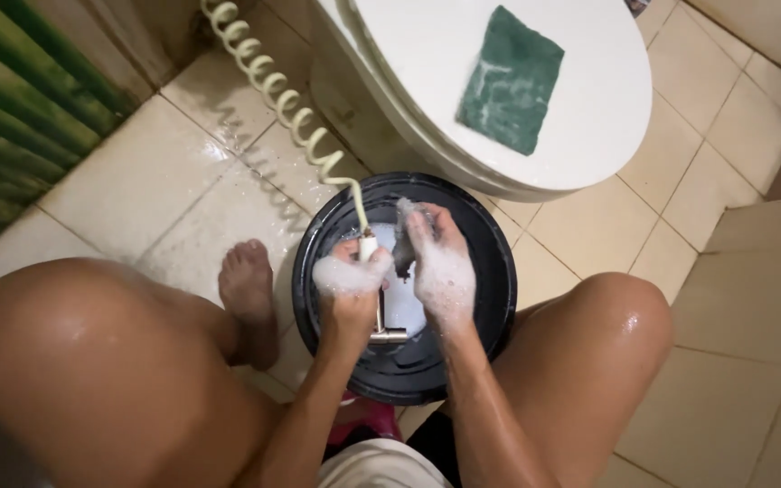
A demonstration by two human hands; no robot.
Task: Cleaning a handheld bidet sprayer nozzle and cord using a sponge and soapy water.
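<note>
A black bucket (490,271) with foamy water stands on the tiled floor between my knees. My left hand (350,285), covered in soap foam, is closed around a metal spray handle (381,333) attached to a pale coiled hose (273,86). My right hand (440,267), also foamy, holds a small dark scrubbing piece (403,251) against the handle's upper end. Both hands hover over the bucket's opening.
A white toilet with its lid (589,99) closed stands beyond the bucket, a green scouring pad (510,79) lying on the lid. My bare foot (248,289) rests left of the bucket. A green ribbed panel (11,117) is at far left. The tiles look wet.
</note>
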